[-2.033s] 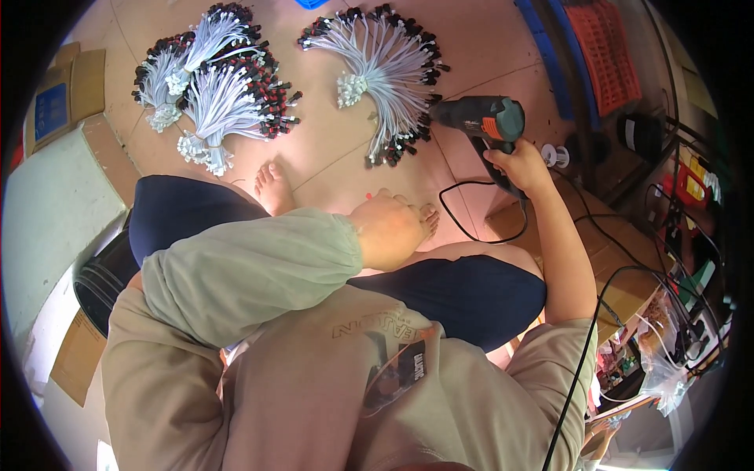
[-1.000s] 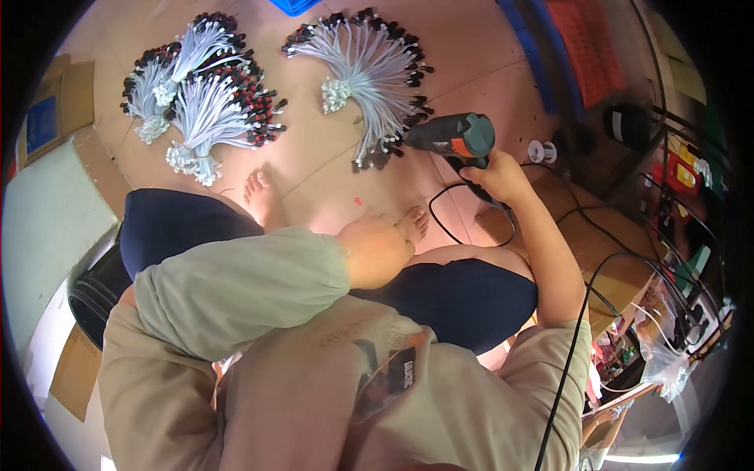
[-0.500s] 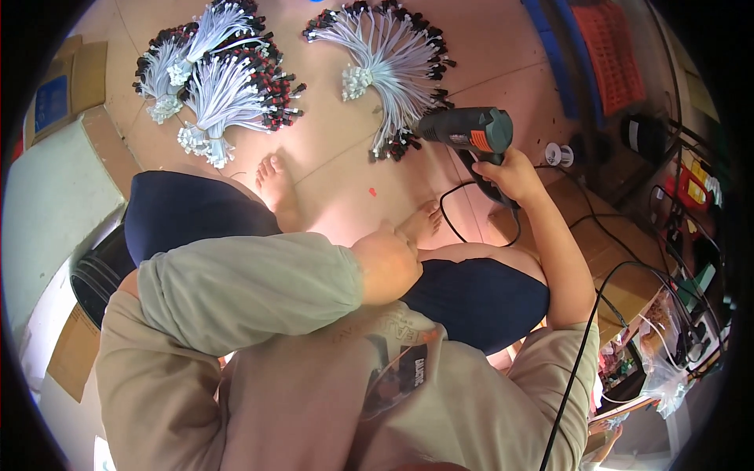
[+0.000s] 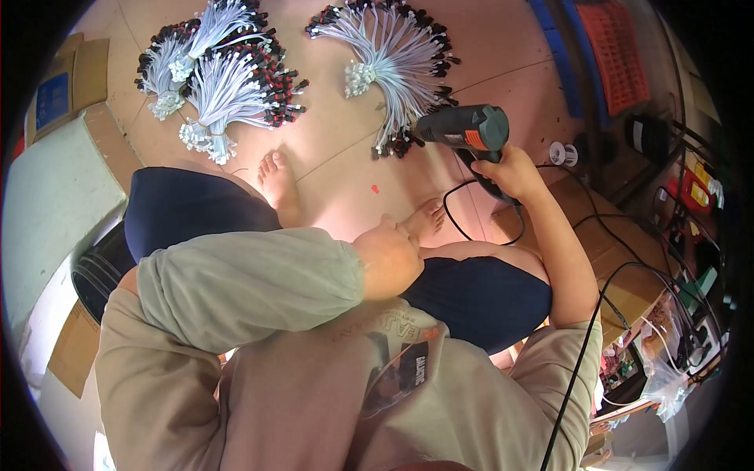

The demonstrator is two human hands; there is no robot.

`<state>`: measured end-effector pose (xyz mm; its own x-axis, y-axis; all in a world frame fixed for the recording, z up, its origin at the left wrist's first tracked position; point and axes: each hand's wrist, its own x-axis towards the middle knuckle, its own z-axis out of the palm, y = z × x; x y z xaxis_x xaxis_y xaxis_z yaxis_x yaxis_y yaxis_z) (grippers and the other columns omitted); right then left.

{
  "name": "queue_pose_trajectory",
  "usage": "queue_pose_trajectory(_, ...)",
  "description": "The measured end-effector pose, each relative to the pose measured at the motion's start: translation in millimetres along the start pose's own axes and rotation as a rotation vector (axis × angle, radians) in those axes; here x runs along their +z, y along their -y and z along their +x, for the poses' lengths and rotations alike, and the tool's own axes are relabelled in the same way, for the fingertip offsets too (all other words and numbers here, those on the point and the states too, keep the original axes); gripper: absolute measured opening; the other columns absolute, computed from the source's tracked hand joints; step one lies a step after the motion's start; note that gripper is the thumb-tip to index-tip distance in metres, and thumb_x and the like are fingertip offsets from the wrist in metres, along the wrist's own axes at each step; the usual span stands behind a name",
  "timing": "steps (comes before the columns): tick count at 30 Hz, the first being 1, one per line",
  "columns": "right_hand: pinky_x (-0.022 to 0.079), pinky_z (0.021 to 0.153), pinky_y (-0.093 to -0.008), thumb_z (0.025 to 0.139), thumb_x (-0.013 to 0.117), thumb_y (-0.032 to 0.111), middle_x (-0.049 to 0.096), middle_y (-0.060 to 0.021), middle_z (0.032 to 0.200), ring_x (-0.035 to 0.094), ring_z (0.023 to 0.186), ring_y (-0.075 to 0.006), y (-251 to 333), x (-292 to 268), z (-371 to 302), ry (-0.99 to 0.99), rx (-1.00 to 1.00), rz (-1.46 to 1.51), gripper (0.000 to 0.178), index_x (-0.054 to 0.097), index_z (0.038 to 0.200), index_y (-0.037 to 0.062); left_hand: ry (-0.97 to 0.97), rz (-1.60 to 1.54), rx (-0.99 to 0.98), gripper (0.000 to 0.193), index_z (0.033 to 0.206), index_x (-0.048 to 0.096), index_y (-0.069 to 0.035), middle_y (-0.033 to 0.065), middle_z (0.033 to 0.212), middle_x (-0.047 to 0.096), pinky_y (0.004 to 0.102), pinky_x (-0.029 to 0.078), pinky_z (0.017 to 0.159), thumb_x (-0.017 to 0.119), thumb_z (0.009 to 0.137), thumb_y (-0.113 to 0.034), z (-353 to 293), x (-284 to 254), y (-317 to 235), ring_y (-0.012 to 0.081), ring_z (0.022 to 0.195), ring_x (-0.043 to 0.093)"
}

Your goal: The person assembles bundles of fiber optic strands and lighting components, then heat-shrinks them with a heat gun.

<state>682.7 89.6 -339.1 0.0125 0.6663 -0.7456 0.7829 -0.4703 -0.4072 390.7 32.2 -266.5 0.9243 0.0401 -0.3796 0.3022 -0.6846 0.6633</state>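
Note:
My right hand [image 4: 514,173] is wrapped round the handle of a black heat gun [image 4: 479,129] with orange markings. Its nozzle points left, over the lower end of a fanned bundle of white cables [image 4: 385,67] with black connectors, which lies on the floor. Across my lap, my left hand [image 4: 390,259] rests by the right knee with its back toward me; its fingers are mostly hidden. Farther left lie several more tied cable bundles [image 4: 228,90] with white plugs at one end and black-and-red connectors at the other.
A black cord [image 4: 581,345] runs from beside my right arm to a tangle of cables at right. A cardboard box [image 4: 628,271] stands there. Nearby are a wire spool [image 4: 562,153] and an orange crate [image 4: 613,59]. My bare feet [image 4: 276,182] are on the tiled floor.
The view has shifted very slightly. The heat gun stays in my right hand over the cable bundle, and my left hand keeps its place.

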Motion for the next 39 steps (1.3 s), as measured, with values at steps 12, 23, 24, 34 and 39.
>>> queue_pose_trajectory(12, 0.050, 0.087, -0.0400, 0.073, 0.077, 0.032, 0.071, -0.0230, 0.095, 0.069, 0.092, -0.0358, 13, -3, -13, 0.074, 0.065, -0.064, 0.051, 0.069, 0.112, 0.0001, 0.073, 0.002, -0.011, 0.027, 0.106, 0.072, -0.007, 0.0118, 0.105, 0.069, 0.0438, 0.045, 0.083, 0.057, 0.086, -0.017, -1, -3, -2, 0.0252, 0.098, 0.065)
queue_pose_trajectory(23, 0.051, 0.073, -0.0332, 0.077, 0.077, 0.024, 0.068, -0.0091, 0.077, 0.065, 0.071, -0.0188, 11, 4, -9, 0.027, -0.054, 0.005, 0.038, 0.068, 0.103, -0.0016, 0.016, -0.021, -0.057, 0.028, 0.107, 0.073, -0.006, 0.0140, 0.108, 0.068, 0.0479, 0.045, 0.088, 0.057, 0.086, -0.017, -1, 7, -2, 0.0272, 0.099, 0.065)
queue_pose_trajectory(24, 0.051, 0.073, -0.0332, 0.077, 0.077, 0.024, 0.068, -0.0091, 0.077, 0.065, 0.071, -0.0188, 13, 4, -10, 0.029, -0.052, 0.006, 0.038, 0.068, 0.103, -0.0016, 0.017, -0.023, -0.057, 0.028, 0.107, 0.073, -0.006, 0.0140, 0.108, 0.068, 0.0479, 0.045, 0.088, 0.057, 0.086, -0.017, -1, 7, -2, 0.0272, 0.099, 0.065)
queue_pose_trajectory(34, 0.051, 0.086, -0.0403, 0.073, 0.077, 0.029, 0.071, -0.0220, 0.095, 0.069, 0.092, -0.0351, 8, 10, -14, 0.115, -0.030, -0.041, 0.047, 0.069, 0.111, 0.0009, -0.044, 0.008, -0.021, 0.030, 0.107, 0.068, 0.001, 0.0235, 0.119, 0.061, 0.0508, 0.046, 0.087, 0.057, 0.085, -0.016, -2, 9, -3, 0.0324, 0.095, 0.062)
queue_pose_trajectory(39, 0.052, 0.083, -0.0420, 0.074, 0.076, 0.029, 0.070, -0.0245, 0.094, 0.069, 0.091, -0.0375, 8, 14, -16, 0.109, -0.109, -0.077, 0.046, 0.069, 0.109, -0.0002, 0.005, -0.001, -0.052, 0.031, 0.108, 0.074, -0.002, 0.0155, 0.110, 0.070, 0.0514, 0.045, 0.094, 0.059, 0.085, -0.018, -1, 8, -4, 0.0307, 0.106, 0.063)
